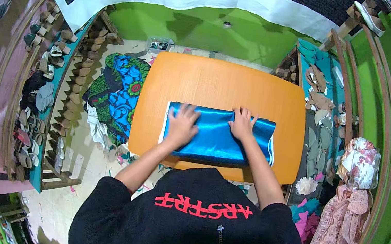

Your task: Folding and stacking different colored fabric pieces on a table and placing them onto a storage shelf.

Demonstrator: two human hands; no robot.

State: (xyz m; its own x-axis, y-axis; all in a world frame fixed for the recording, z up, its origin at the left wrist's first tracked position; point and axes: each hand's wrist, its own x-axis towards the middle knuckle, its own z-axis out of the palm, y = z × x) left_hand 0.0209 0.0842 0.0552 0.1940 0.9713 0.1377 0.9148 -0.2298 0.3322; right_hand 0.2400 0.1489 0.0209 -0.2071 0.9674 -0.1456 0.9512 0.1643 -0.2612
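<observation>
A piece of shiny blue satin fabric (213, 138) lies on the orange table (223, 85) in front of me, folded into a rough rectangle. White edging shows along its left and right sides, and its near edge reaches the table's front edge. Fingers spread and slightly blurred, my left hand (184, 125) rests on the left part of the cloth. Close to the far edge, my right hand (242, 124) presses on the fabric with its fingers apart, and creases run beside its thumb. Neither hand grips anything that I can see.
Patterned blue-green cloth (125, 91) is heaped on the floor left of the table. Wooden racks with shoe forms (77, 80) stand farther left. At right, a bench (314, 137) carries cut pieces, near hanging pink garments (340, 220). A clear bin (159, 44) sits behind the table.
</observation>
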